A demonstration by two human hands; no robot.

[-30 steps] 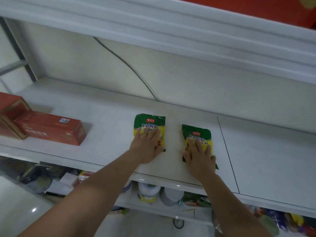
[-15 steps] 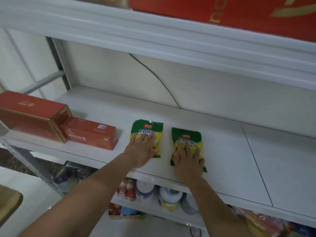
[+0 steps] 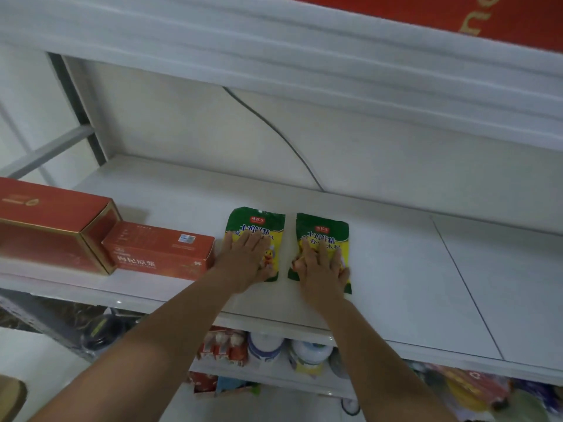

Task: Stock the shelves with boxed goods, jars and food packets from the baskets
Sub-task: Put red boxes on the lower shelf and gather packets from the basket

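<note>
Pressing down with left hand (image 3: pixel 243 260) on left packet (image 3: pixel 257 219), fingers straight, gripping nothing. Likewise right hand (image 3: pixel 323 271) on right packet (image 3: pixel 323 228), fingers spread flat. Both packets lying flat, side by side but apart, on shelf (image 3: pixel 396 269). Just left of left hand: small red box (image 3: pixel 158 251), then large red box (image 3: pixel 45 226). Below: jars (image 3: pixel 265 348).

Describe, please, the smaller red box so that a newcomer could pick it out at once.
On the white shelf, look to the left end. The smaller red box lies between the large gold-edged red box and a green packet under the left hand. It alone has a white sticker on top.
</note>
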